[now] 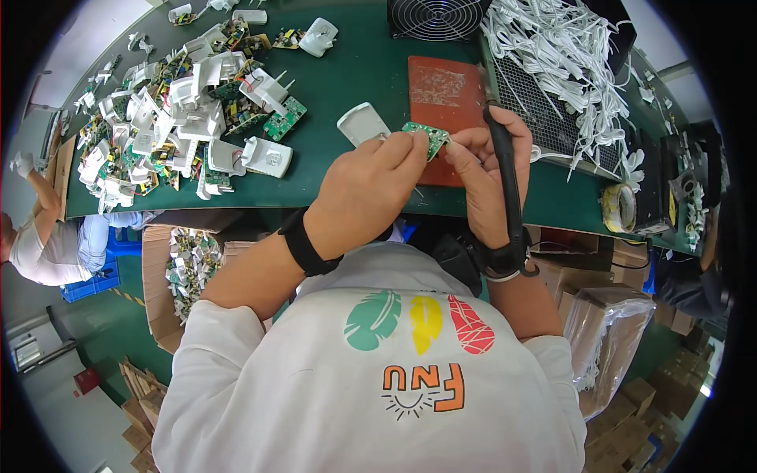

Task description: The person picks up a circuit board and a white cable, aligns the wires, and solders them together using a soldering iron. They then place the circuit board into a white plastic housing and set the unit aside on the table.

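My left hand (371, 180) is closed, its fingertips pinching a small green circuit board (432, 140) near the top of my chest. The fingers of my right hand (482, 177) are bent, with thumb and fingertip at the board's right edge. A long black handle (509, 177), like that of a soldering iron, lies across my right hand; its working tip cannot be made out. Just behind my left hand sits an open white charger housing (363, 124). Under the board lies a reddish-brown mat (438, 83), scuffed with pale marks.
A large heap of white charger housings and circuit boards (185, 110) covers the table's left side. White cables (552, 63) pile on a mesh tray at the right, beside a black fan (438, 17). A tape roll (619, 209) stands at the right edge. Another person (55, 244) sits at far left.
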### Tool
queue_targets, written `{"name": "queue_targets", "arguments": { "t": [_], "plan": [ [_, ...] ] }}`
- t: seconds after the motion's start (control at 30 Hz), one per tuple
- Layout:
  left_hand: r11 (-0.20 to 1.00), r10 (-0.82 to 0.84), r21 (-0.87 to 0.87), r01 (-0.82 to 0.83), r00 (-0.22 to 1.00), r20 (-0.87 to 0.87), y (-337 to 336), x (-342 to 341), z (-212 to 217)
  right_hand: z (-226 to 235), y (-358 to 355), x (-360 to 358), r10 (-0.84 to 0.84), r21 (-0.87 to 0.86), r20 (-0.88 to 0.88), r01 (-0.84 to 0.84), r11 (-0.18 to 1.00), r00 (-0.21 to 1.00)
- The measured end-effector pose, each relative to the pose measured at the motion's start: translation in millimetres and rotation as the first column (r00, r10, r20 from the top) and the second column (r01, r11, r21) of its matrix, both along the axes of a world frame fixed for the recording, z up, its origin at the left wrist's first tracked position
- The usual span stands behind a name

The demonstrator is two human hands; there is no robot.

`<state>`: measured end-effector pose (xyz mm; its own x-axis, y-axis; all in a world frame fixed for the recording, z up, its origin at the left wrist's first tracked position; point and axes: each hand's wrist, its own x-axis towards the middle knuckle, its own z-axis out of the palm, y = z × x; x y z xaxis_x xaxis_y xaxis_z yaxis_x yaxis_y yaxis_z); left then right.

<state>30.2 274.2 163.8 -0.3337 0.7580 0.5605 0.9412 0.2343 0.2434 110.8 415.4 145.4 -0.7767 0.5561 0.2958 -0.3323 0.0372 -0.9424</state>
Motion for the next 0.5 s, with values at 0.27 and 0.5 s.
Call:
{"name": "queue_targets", "arguments": {
  "t": [0.27,0.5],
  "plan": [
    [0.946,-0.006,-0.299,-0.125,0.915,-0.403,-12.1,-1.3,-21.5,-9.4,-3.3,0.2,0.072,0.253,0.291,-0.15,0.956,0.954],
    [0.93,-0.055,-0.353,-0.107,0.906,-0.42,-17.4,-0.9,-21.8,-12.6,-8.8,9.5,-0.033,0.556,0.342,-0.174,0.812,0.939]
  ]
}}
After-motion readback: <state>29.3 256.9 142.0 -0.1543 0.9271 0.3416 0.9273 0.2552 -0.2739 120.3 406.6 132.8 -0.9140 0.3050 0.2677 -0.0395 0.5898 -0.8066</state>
